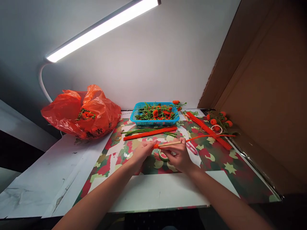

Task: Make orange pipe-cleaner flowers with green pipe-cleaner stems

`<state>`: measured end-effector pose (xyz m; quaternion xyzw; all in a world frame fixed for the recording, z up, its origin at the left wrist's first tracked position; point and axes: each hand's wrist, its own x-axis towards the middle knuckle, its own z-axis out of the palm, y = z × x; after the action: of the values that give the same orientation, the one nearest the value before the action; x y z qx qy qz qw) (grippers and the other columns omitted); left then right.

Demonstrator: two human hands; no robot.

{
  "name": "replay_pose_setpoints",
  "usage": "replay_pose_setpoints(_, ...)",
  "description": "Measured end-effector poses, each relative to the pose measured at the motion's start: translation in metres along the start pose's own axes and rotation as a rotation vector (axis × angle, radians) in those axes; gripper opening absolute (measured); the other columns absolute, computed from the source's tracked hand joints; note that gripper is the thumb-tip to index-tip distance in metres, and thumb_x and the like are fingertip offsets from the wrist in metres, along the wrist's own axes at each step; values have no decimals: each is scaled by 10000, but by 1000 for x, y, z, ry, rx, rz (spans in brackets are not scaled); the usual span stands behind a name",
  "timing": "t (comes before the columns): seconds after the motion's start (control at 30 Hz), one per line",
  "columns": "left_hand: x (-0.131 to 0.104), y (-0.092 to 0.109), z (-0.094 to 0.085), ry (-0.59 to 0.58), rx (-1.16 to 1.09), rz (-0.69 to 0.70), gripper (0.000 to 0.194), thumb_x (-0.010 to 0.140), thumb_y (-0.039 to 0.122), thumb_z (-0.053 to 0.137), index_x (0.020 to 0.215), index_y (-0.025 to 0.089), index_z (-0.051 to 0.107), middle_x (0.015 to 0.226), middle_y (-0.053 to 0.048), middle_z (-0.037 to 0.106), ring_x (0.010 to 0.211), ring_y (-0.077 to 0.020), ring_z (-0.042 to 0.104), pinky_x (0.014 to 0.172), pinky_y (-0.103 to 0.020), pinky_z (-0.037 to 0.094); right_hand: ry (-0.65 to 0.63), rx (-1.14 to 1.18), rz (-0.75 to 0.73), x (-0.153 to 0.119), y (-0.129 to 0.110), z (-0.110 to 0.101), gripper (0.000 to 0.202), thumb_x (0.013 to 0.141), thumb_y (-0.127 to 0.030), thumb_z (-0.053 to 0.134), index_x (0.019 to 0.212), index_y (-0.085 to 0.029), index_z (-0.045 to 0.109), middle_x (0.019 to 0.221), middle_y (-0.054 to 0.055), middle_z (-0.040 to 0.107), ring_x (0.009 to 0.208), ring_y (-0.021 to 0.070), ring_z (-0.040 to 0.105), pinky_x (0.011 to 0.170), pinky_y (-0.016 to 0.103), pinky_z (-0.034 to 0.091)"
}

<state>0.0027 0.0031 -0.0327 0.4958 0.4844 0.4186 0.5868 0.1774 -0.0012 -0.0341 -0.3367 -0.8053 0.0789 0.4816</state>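
Between my two hands lies a thin wooden stick [170, 143], with an orange pipe cleaner [203, 136] wound round its left end. My left hand [143, 151] pinches the wound coil at that end. My right hand [179, 156] is closed round the stick's right part and the pipe cleaner, whose free length runs out to the right. Below the stick is a roll of green tape [163, 155], partly covered by my right hand. Pink scissors [192, 148] lie just right of that hand. Beyond the hands rest orange pipe cleaners [150, 133] and green ones [139, 130].
A blue basket [154, 122] of orange flowers stands at the back. An orange plastic bag [103, 111] with more flowers is at left. Right are a bundle of orange pipe cleaners [208, 129], loose flowers [213, 121], a white ring [216, 129] and a cardboard wall [263, 95]. A lamp [103, 30] hangs above.
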Motion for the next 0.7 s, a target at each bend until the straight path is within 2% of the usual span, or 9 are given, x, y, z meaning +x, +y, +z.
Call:
replay_pose_setpoints(0.2, 0, 2, -13, -177, 303, 161, 571, 768, 594, 531, 454, 181, 293, 499, 65, 175, 490, -68, 137, 467, -257, 104, -234, 77, 7, 6, 2, -12, 327, 922, -383, 510, 721, -242, 725, 595, -18, 644, 624, 127, 465, 736, 337, 200)
replay_pose_setpoints(0.33, -3, 7, -19, -321, 547, 200, 518, 824, 524, 500, 470, 161, 392, 496, 55, 212, 475, -68, 182, 447, -253, 119, -369, 83, 34, 7, 5, -15, 237, 864, -341, 613, 683, -225, 712, 597, -27, 632, 649, 124, 477, 753, 337, 190)
replay_pose_setpoints(0.5, -3, 8, -18, -245, 684, 213, 496, 836, 484, 488, 483, 166, 344, 493, 57, 210, 472, -68, 185, 434, -246, 115, -350, 10, 134, 4, 4, -10, 172, 802, -229, 681, 630, -224, 692, 564, -50, 625, 651, 118, 482, 756, 336, 175)
replay_pose_setpoints(0.6, 0, 6, -18, -218, 693, 242, 502, 835, 481, 482, 488, 173, 290, 503, 59, 184, 479, -69, 175, 437, -244, 113, -324, -19, 165, 3, 4, -6, 188, 794, -223, 686, 607, -209, 669, 562, -47, 630, 651, 119, 487, 751, 331, 177)
replay_pose_setpoints(0.7, 2, 4, -19, -224, 683, 243, 499, 833, 492, 477, 493, 173, 301, 503, 59, 194, 481, -71, 185, 438, -240, 122, -316, -40, 179, 2, 3, -5, 191, 798, -235, 683, 609, -209, 667, 568, -46, 636, 650, 116, 495, 752, 329, 178)
